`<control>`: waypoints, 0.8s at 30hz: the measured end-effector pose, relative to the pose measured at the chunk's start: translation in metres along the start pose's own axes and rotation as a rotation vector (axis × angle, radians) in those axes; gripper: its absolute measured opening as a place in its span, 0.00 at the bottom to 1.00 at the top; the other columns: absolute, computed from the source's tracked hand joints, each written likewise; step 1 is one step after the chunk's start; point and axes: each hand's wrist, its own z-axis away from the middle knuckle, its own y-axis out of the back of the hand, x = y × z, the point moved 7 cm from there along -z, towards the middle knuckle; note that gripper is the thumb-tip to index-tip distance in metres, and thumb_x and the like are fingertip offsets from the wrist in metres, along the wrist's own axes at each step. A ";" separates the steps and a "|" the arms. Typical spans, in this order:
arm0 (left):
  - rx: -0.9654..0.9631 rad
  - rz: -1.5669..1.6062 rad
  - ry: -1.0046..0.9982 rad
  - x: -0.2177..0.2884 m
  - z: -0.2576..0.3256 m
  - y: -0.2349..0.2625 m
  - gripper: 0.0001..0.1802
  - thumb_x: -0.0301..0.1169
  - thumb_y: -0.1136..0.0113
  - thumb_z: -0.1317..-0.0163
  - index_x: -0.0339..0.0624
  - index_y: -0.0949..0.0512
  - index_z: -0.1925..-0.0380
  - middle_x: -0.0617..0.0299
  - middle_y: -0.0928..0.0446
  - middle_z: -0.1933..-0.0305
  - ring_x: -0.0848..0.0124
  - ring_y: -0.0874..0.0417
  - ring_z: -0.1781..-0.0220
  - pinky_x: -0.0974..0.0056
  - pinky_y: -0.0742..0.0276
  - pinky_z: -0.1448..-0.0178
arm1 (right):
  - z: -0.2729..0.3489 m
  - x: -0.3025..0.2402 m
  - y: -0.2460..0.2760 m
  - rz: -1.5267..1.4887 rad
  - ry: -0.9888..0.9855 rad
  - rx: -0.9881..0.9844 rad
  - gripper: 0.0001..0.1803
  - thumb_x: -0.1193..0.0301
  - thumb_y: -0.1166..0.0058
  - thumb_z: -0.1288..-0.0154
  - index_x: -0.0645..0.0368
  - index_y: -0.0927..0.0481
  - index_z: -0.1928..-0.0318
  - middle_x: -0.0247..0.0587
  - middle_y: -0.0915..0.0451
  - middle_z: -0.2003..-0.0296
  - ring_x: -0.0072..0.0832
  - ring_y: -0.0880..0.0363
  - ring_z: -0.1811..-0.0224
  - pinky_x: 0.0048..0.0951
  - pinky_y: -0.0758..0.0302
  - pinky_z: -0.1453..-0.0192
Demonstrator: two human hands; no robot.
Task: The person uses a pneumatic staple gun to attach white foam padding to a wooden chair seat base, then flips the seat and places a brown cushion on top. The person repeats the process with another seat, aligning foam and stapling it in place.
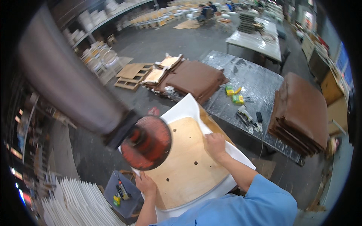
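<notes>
A pale plywood seat board point(183, 150) with several small holes lies on a larger white padding sheet point(187, 106), whose edges stick out all round it. My left hand point(146, 184) holds the left edge of the padding, its fingers curled over the rim beside the board. At the right side, my right hand point(216, 146) grips the padding in a closed hold, close to the board's edge. A red round pad point(146, 143) on the end of a thick grey cylinder point(71, 75) hangs over the board's far left corner and hides it. The pad and cylinder are somewhat blurred.
On the plastic-covered table point(226, 109) to the right are a staple gun point(244, 116), small yellow-green boxes point(237, 99) and stacked brown covers point(299, 111). More brown covers point(196, 81) lie beyond. A grey stool point(126, 196) with tools and white sheets point(81, 203) stand at the left.
</notes>
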 end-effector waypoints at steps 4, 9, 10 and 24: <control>-0.091 0.012 0.000 0.008 -0.003 -0.006 0.27 0.29 0.43 0.22 0.33 0.22 0.26 0.24 0.23 0.27 0.30 0.20 0.29 0.39 0.23 0.26 | 0.008 -0.005 0.015 -0.032 0.068 0.120 0.07 0.67 0.34 0.29 0.54 0.08 0.59 0.41 0.11 0.62 0.44 0.14 0.57 0.51 0.21 0.50; -0.037 0.023 -0.080 0.008 -0.005 -0.001 0.26 0.29 0.43 0.21 0.34 0.22 0.26 0.30 0.20 0.32 0.32 0.19 0.33 0.37 0.22 0.29 | -0.022 0.032 -0.009 -0.148 -0.340 -0.443 0.15 0.61 0.37 0.23 0.60 0.09 0.49 0.49 0.10 0.52 0.54 0.12 0.45 0.56 0.19 0.43; -0.043 0.036 -0.082 0.006 -0.005 -0.001 0.26 0.29 0.43 0.21 0.34 0.22 0.26 0.31 0.19 0.33 0.32 0.18 0.34 0.37 0.21 0.30 | -0.032 0.039 -0.010 -0.198 -0.429 -0.508 0.19 0.57 0.37 0.22 0.61 0.09 0.48 0.50 0.09 0.51 0.56 0.12 0.42 0.56 0.18 0.40; -0.444 1.339 0.952 -0.085 -0.036 -0.027 0.16 0.35 0.32 0.20 0.35 0.14 0.41 0.54 0.08 0.52 0.63 0.07 0.61 0.53 0.07 0.52 | -0.072 0.089 -0.043 -0.069 -0.543 -0.647 0.28 0.49 0.23 0.36 0.59 0.04 0.46 0.58 0.06 0.49 0.52 0.05 0.44 0.47 0.15 0.34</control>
